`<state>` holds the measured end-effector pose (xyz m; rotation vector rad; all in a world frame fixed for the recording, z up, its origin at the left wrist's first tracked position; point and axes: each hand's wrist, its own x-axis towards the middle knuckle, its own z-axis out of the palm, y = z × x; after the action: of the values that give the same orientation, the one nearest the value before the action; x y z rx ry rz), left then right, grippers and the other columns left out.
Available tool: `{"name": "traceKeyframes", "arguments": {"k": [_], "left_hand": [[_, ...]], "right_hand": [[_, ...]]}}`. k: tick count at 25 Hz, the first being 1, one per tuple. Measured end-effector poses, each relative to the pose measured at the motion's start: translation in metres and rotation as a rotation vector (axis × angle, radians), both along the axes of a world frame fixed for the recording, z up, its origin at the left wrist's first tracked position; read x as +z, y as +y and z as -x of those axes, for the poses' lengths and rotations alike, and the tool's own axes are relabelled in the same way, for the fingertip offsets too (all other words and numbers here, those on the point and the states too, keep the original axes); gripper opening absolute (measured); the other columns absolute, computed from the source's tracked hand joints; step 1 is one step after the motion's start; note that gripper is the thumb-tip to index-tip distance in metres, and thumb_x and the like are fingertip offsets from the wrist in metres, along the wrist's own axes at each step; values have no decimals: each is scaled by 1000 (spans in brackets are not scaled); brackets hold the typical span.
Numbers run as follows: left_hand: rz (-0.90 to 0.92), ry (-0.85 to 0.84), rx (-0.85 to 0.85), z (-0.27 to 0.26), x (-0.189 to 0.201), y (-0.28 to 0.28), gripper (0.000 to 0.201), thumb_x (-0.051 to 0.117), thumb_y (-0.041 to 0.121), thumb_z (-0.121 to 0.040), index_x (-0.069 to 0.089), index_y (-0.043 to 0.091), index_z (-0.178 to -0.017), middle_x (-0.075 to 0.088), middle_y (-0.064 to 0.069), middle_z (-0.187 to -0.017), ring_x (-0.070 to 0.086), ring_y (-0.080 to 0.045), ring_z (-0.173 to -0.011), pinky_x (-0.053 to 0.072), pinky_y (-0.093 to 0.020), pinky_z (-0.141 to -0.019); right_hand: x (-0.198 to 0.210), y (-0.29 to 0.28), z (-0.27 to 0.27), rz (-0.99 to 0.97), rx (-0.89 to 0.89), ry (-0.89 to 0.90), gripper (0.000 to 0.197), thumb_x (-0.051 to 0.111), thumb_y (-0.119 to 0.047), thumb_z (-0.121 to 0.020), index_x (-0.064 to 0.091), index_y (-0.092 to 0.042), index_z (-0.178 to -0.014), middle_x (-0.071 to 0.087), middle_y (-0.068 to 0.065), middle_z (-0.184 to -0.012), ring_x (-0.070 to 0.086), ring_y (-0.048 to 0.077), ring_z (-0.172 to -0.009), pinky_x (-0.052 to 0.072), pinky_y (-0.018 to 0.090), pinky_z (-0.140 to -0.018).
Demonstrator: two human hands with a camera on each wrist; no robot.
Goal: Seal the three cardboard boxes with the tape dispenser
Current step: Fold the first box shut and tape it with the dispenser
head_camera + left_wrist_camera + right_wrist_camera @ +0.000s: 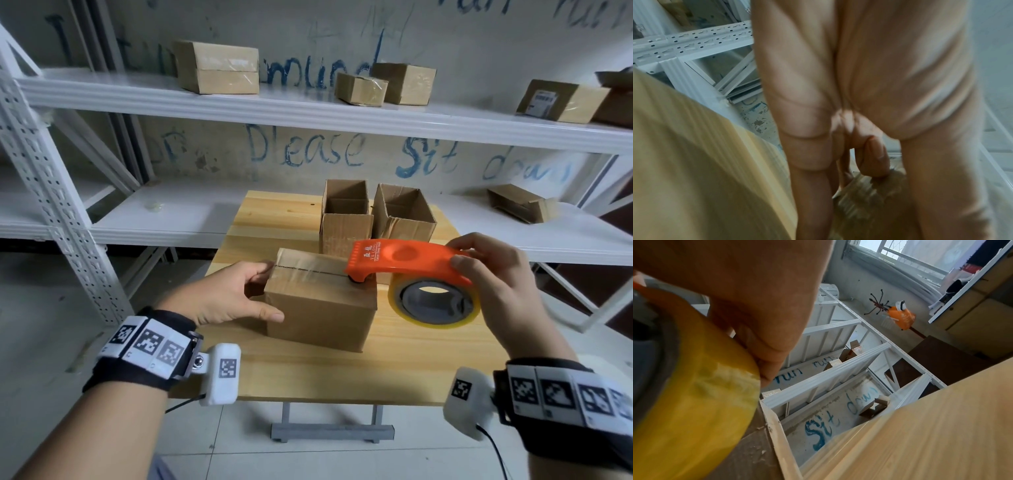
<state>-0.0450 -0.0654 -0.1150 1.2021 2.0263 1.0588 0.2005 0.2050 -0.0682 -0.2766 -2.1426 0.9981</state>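
On the table [308, 373] I have the closed box [318, 308] near, with two open boxes [346, 219] far behind it. My left hand [226, 294] grips its left end; my right hand [496, 277] grips the tape dispenser [404, 263] on its taped seam.

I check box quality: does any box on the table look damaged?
Yes. The open box at the back right has a creased, crumpled front wall. The box being taped and the other open box look sound.

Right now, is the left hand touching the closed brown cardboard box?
Touching: the head view shows the left hand gripping the closed brown cardboard box at its left end.
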Motion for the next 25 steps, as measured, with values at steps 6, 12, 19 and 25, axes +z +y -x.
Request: {"name": "traceKeyframes", "arguments": {"k": [6, 12, 19, 25], "left_hand": [[-29, -59, 44, -1, 2, -6, 62, 87, 15, -70, 63, 24, -126, 72, 17, -120, 62, 3, -118, 41, -22, -107], [-48, -87, 67, -2, 1, -4, 65, 87, 18, -67, 62, 30, -126, 72, 17, -122, 62, 2, -119, 41, -25, -107], [-43, -62, 59, -7, 3, -2, 59, 85, 8, -75, 61, 30, -124, 71, 23, -120, 61, 6, -117, 43, -17, -104], [-48, 7, 29, -1, 2, -2, 75, 89, 22, -72, 53, 28, -137, 63, 20, -134, 53, 2, -130, 34, -36, -119]], "right_hand": [[-3, 7, -9, 51, -14, -124, 26, 62, -43, -82, 68, -17, -86, 64, 11, -69, 57, 22, -58, 42, 19, -52], [-5, 7, -13, -52, -2, -375, 53, 90, -38, -64, 65, -36, -111, 71, -10, -85, 65, 4, -72, 49, 18, -60], [-22, -10, 3, -341, -127, -596, 42, 69, -3, -72, 52, -23, -105, 62, 0, -83, 57, 13, -68, 38, 20, -54], [-23, -8, 0, -334, -157, -602, 41, 60, 5, -74, 47, -23, -100, 59, 5, -81, 54, 14, -66, 36, 23, -54]]}}
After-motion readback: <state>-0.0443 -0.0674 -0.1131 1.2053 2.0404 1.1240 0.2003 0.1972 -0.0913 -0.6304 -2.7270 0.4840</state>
